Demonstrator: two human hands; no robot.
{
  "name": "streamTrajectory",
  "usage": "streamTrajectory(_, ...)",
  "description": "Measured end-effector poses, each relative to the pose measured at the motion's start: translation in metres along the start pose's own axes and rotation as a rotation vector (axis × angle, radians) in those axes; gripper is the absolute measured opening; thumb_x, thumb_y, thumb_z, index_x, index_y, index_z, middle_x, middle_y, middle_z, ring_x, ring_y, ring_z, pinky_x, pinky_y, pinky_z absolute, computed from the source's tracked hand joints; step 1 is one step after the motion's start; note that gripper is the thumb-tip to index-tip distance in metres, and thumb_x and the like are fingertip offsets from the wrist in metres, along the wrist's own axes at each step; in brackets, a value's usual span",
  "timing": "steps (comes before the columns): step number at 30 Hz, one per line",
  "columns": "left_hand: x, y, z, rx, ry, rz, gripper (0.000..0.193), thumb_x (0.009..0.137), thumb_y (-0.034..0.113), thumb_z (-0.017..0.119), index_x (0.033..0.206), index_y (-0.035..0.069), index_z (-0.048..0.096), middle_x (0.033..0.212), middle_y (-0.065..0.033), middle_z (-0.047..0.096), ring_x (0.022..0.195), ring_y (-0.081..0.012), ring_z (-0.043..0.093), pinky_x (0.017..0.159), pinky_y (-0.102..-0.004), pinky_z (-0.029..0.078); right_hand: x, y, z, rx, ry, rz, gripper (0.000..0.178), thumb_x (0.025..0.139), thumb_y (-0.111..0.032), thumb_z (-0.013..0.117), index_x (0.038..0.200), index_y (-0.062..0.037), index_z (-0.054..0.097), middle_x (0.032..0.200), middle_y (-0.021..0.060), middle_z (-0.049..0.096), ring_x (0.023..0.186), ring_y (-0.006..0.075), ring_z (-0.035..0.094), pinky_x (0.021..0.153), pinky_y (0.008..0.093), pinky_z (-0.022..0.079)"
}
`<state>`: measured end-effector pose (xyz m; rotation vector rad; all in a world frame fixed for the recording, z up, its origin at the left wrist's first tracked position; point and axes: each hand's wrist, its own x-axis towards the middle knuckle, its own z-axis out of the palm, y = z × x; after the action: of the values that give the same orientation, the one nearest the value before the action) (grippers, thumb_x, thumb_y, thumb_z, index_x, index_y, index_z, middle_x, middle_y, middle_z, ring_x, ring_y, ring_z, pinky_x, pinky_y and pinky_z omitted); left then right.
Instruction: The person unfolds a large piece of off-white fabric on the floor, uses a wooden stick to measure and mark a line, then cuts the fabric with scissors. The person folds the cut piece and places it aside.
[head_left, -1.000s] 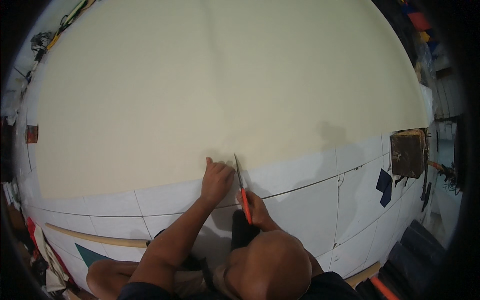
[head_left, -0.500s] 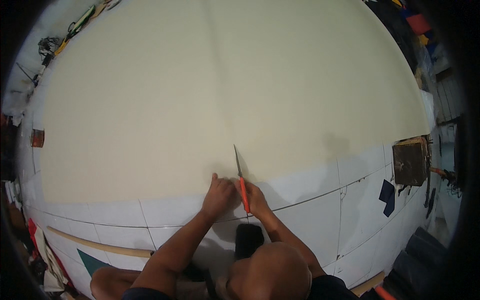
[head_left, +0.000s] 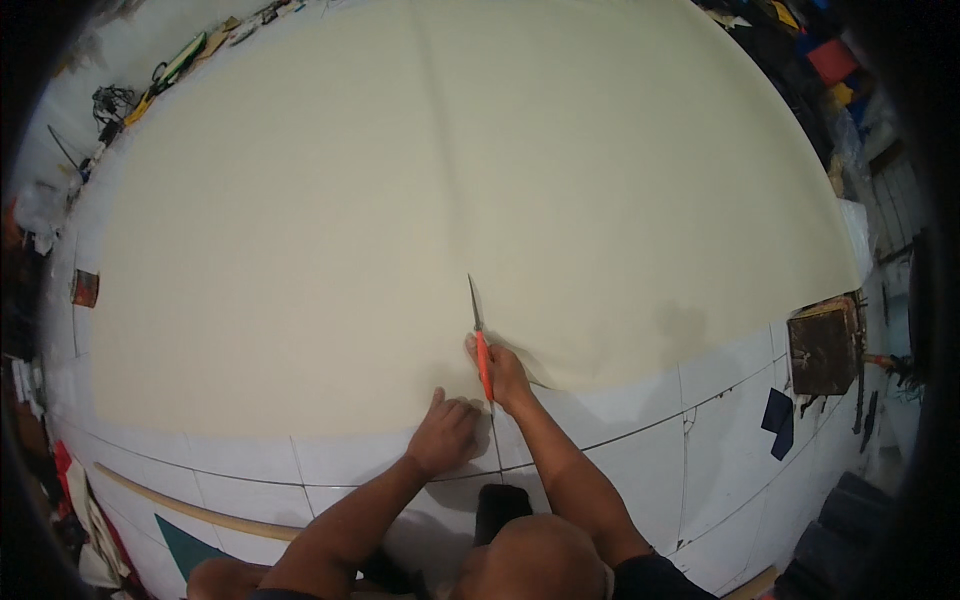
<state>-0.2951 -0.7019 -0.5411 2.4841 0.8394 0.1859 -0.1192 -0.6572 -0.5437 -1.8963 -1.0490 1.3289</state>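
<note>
While your right hand is closed around the orange handles of the scissors, the blades point away from you into the cream sheet, which lies flat on the white tiled floor. Your left hand presses flat on the near edge, just beside the cut. I think the line may wander if the sheet slides under this palm, and your left fingers are close to the blades
</note>
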Motion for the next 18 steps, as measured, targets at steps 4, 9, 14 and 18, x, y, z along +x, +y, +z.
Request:
streamTrajectory(4, 0.003, 0.0, -0.002, -0.019, 0.011, -0.014, 0.053, 0.064, 0.018, 0.074, 0.113, 0.004, 0.057, 0.115, -0.0143, 0.052, 0.114, -0.0334, 0.049, 0.109, -0.0616, 0.025, 0.002, -0.003, 0.0, 0.025, -0.03, 0.058, 0.071, 0.089, -0.066, 0.042, 0.076, 0.0021, 0.056, 0.068, 0.0168, 0.056, 0.071, 0.0298, 0.056, 0.071, 0.0407, 0.044)
streamTrajectory(9, 0.002, -0.005, 0.007, -0.006, 0.007, -0.023, 0.05, 0.067, 0.019, 0.074, 0.112, 0.004, 0.057, 0.115, -0.0138, 0.053, 0.115, -0.0329, 0.049, 0.111, -0.0604, 0.024, 0.049, -0.001, 0.002, 0.194, -0.037, -0.036, 0.053, 0.089, -0.06, 0.054, 0.067, -0.0128, 0.045, 0.056, -0.003, 0.043, 0.047, 0.0064, 0.038, 0.042, 0.024, 0.031)
streamTrajectory(14, 0.003, -0.007, 0.006, -0.044, -0.023, -0.028, 0.046, 0.071, 0.019, 0.072, 0.11, 0.002, 0.058, 0.114, -0.0141, 0.054, 0.115, -0.0327, 0.05, 0.111, -0.0612, 0.023, 0.116, -0.042, -0.007, 0.274, -0.062, 0.011, 0.056, 0.084, -0.065, 0.056, 0.066, -0.0137, 0.043, 0.056, -0.0028, 0.042, 0.044, 0.0071, 0.038, 0.04, 0.0244, 0.031)
streamTrajectory(18, 0.002, -0.008, 0.005, -0.043, -0.038, -0.025, 0.042, 0.071, 0.019, 0.072, 0.108, 0.003, 0.06, 0.114, -0.0144, 0.055, 0.114, -0.0328, 0.051, 0.11, -0.0621, 0.023, 0.143, -0.066, -0.009, 0.079, -0.002, 0.077, 0.076, 0.083, -0.074, 0.046, 0.063, -0.0014, 0.05, 0.061, 0.0093, 0.05, 0.064, 0.0218, 0.05, 0.065, 0.0364, 0.042)
